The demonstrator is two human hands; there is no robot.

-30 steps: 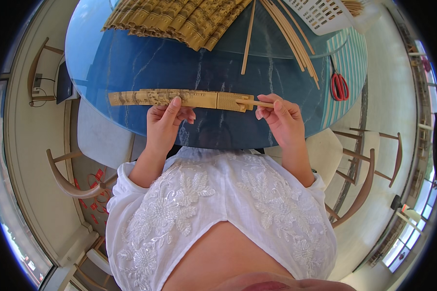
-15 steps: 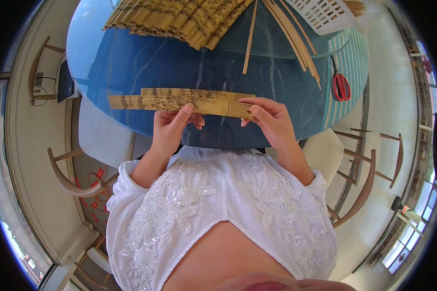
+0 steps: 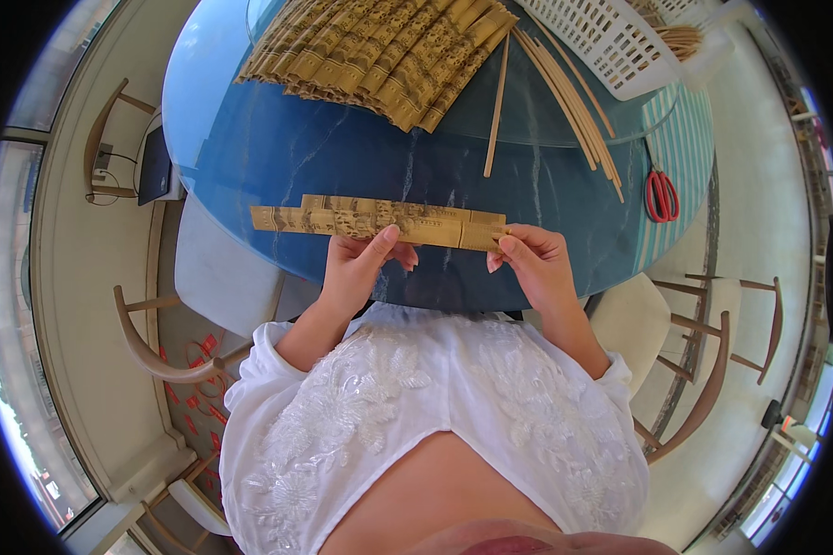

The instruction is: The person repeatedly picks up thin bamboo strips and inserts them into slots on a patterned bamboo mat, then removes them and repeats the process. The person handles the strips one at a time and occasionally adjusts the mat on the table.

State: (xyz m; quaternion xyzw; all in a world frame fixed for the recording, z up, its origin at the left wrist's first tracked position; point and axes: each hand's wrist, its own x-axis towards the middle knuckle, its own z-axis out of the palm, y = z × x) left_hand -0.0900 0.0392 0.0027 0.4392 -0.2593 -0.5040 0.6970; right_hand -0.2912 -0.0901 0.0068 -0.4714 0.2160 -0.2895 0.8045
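Observation:
A long, narrow gold paper strip [image 3: 407, 228] with dark printed pictures is held level above the near edge of the table. It looks doubled, one layer offset from the other along its length. My left hand [image 3: 363, 264] pinches its lower edge near the middle, thumb in front and fingers curled behind. At the strip's right end, my right hand [image 3: 539, 262] grips the corner between thumb and fingers. Beyond it, a pile of similar gold printed strips [image 3: 379, 57] lies fanned out in overlapping rows.
Several thin wooden sticks [image 3: 572, 106] lie right of the pile, near a white perforated basket [image 3: 611, 46]. Red-handled scissors [image 3: 662, 196] rest on a striped cloth [image 3: 690, 157] at the right. The blue marbled table [image 3: 342, 157] has chairs [image 3: 703, 398] around it.
The whole view has shifted, so the table and things sit lower and further right. My right forefinger has slid off the strip's top edge to its end corner. Both hands keep their hold.

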